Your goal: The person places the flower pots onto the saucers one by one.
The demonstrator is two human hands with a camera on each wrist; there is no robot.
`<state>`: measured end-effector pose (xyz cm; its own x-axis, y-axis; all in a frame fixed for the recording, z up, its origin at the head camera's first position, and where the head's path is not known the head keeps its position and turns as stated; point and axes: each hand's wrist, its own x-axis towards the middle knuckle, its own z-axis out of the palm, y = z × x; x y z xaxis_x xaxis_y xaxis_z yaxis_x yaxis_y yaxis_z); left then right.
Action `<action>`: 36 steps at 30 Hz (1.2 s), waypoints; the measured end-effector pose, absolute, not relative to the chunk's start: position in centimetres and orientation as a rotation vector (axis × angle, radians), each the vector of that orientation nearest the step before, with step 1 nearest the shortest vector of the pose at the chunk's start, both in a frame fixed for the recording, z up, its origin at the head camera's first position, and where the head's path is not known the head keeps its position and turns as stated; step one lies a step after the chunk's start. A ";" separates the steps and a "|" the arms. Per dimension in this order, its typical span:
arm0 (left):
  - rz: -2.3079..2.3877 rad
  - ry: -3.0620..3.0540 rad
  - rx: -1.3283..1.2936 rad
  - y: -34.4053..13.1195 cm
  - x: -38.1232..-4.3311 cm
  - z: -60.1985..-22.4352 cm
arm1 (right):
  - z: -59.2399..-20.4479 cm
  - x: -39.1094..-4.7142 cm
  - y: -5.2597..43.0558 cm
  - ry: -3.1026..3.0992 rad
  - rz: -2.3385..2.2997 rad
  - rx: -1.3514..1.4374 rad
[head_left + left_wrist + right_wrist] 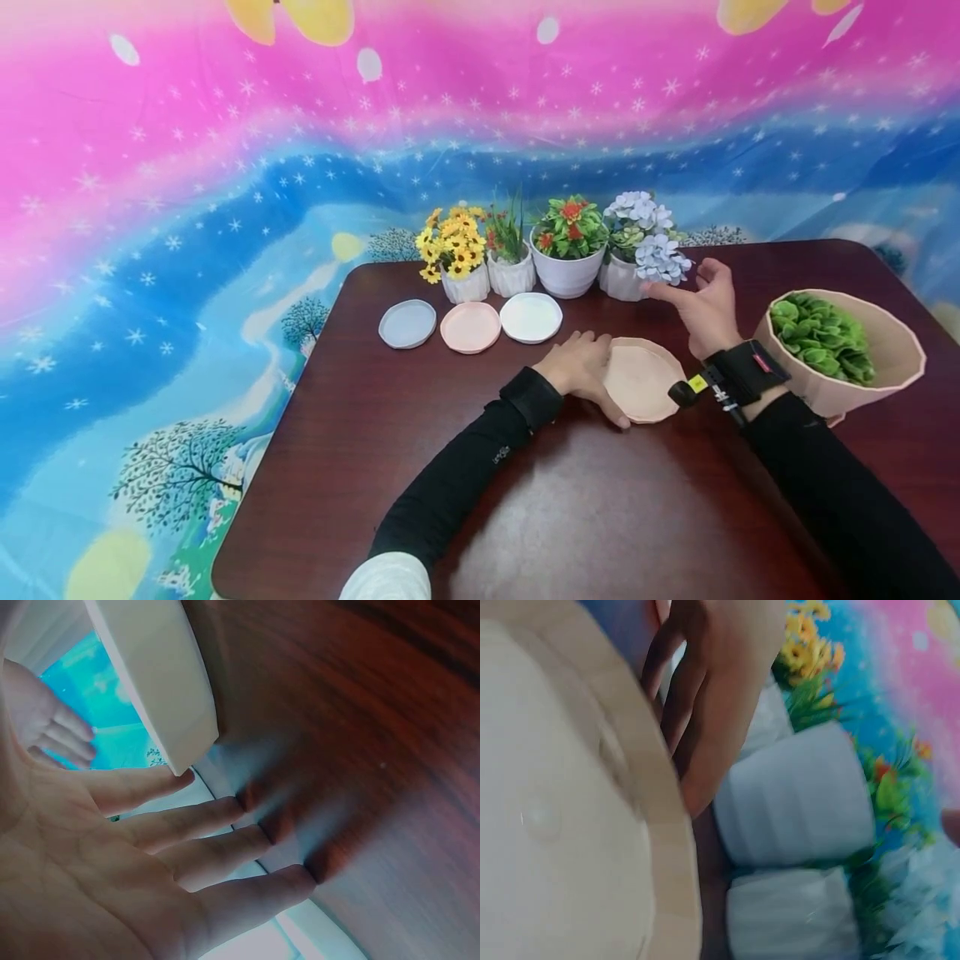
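Note:
A round beige saucer [643, 382] lies on the table in front of the person. Beside its left edge is my left hand [581, 371], thumb toward the near side. In the left wrist view its fingers [217, 844] stretch out straight, with a fingertip at the rim of the saucer [161, 675]. My right hand [705, 308] hovers past the saucer's far right side, thumb and fingers spread, holding nothing. It is nearest to the pale blue flowers [660, 254] in a white pot [621, 279]. The right wrist view shows the saucer [671, 847] close up.
At right stands a large peach pot [892, 346] with a leafy green plant [821, 337]. Yellow flowers [453, 242], a grassy plant [508, 229] and a red-flowered plant [570, 229] line the back. Grey [407, 324], pink [470, 327] and white [531, 317] saucers lie before them.

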<state>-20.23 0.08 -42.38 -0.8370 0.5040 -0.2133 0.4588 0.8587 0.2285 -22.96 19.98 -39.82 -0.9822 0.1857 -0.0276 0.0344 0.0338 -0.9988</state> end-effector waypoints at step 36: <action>0.257 2.768 0.719 0.1 -19.9 -43.1 | -43.1 -29.7 17.0 -2.389 1.875 -0.217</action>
